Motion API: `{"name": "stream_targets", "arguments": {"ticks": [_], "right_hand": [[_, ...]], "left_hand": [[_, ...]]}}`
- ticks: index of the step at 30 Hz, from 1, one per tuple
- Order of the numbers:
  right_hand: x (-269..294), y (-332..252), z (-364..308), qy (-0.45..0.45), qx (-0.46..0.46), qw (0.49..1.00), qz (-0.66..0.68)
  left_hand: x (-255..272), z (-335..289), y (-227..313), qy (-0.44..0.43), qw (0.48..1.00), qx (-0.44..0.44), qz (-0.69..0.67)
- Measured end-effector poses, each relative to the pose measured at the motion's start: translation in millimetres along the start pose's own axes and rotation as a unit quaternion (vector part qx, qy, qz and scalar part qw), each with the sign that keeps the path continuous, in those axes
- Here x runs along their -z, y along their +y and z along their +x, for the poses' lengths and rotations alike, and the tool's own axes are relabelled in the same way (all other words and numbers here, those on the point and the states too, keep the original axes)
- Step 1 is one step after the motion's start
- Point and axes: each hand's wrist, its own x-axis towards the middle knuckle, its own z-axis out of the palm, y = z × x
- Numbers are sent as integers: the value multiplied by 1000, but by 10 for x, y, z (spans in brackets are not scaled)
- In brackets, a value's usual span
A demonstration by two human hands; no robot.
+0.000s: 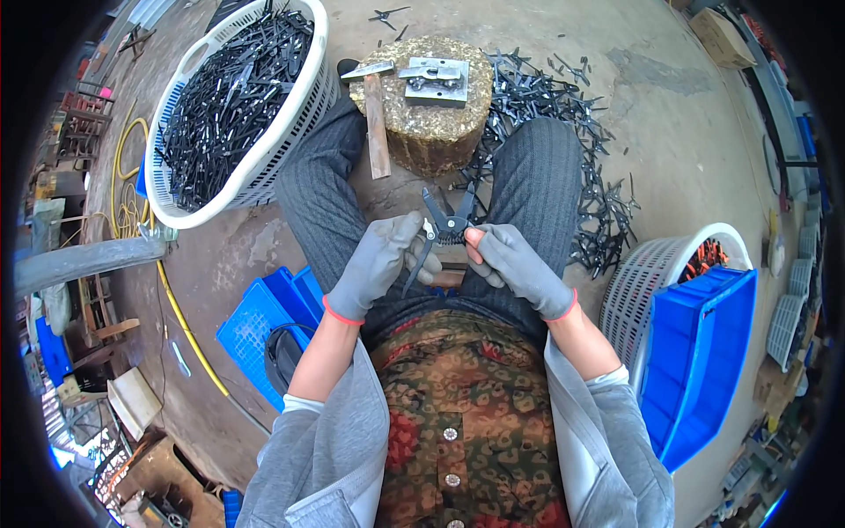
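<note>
Here, left hand [374,264] and right hand [521,268] pinch one seemingly unfinished pliers-like tool [451,225]; heaped pieces [541,110] perhaps wait

A yellow hose [182,325] lies left, a cardboard box [722,39] right.

It's fairly bright in here, the light soft and even over the floor [678,150], with darker shade low around the stump [422,132]. The metal block [440,97] gleams. The pliers [451,223] look reasonably crisp; the clutter [114,330] at left bends and softens toward a black, rounded border.
</note>
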Motion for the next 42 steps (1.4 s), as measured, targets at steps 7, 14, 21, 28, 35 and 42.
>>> {"name": "stream_targets", "arguments": {"ticks": [7, 14, 21, 28, 35, 42], "right_hand": [[54, 233, 98, 142, -33, 983, 108], [-171, 89, 45, -29, 76, 956, 281], [-307, 191, 140, 62, 32, 966, 251], [-99, 115, 99, -41, 81, 928, 360], [-144, 62, 100, -86, 3, 934, 348], [-160, 87, 43, -123, -14, 937, 328]], "left_hand": [[-1, -96, -100, -19, 997, 13, 71], [-131, -102, -208, 11, 1000, 3, 16], [-478, -70, -273, 9, 1000, 24, 3], [39, -155, -34, 10, 997, 17, 81], [-123, 3, -50, -6, 988, -146, 50], [-185, 15, 44, -28, 984, -161, 69]]}}
